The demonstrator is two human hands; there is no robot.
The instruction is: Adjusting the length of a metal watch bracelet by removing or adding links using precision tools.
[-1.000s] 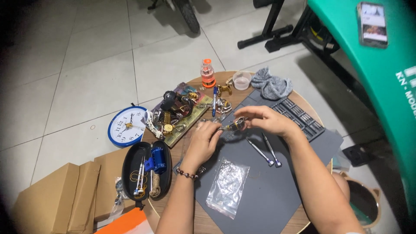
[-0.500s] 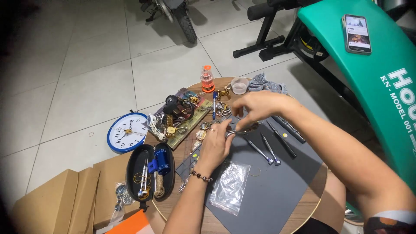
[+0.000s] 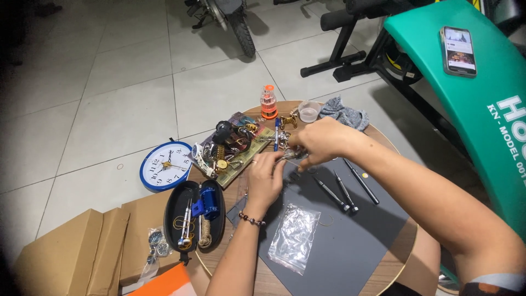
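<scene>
Home garage-like room: tiled floor (image 3: 109,82), motorcycle wheel (image 3: 238,27), green gym bench (image 3: 466,93), small round table (image 3: 394,257) of watch-repair tools.

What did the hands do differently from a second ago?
The right hand swung in from the right and the left hand stayed put; both still pinch a small metal part. The screwdrivers, plastic bag and clock stayed put.

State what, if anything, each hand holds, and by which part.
Both the left hand and right hand pinch a small metal part between fingertips; which part of it each grips cannot be told.
</scene>
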